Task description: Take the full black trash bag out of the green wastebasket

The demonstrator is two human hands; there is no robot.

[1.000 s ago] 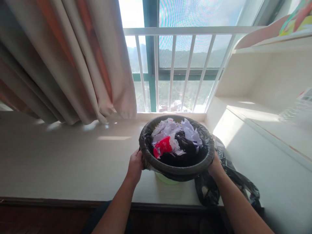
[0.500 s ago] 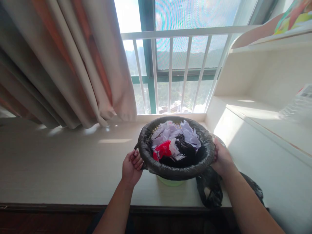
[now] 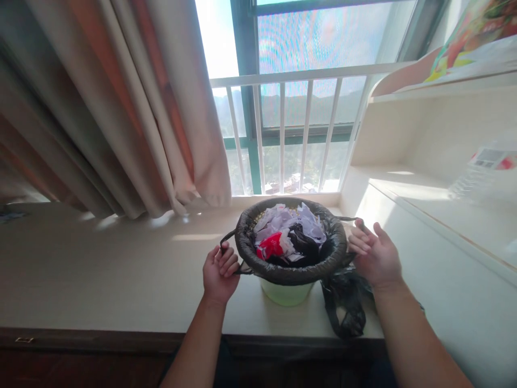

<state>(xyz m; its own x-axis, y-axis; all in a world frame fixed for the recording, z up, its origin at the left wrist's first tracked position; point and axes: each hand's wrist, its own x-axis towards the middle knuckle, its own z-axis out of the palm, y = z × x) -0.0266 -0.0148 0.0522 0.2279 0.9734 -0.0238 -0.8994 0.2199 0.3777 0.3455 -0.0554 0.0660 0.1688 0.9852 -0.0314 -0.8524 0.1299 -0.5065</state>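
The bin, pale green and lined with a black bag, stands on the sill just below the railing, heaped with paper scraps and a red wrapper. Left of the bin, the left hand curls its fingers round one thin bag handle. Right of the bin, the right hand pinches the other handle, its other fingers spread. A spare bag lies crumpled at the bin's right foot. Judging by this, both handles want an even pull toward the bin's middle, kept low, so the heap stays inside and the rim peels off without tearing.
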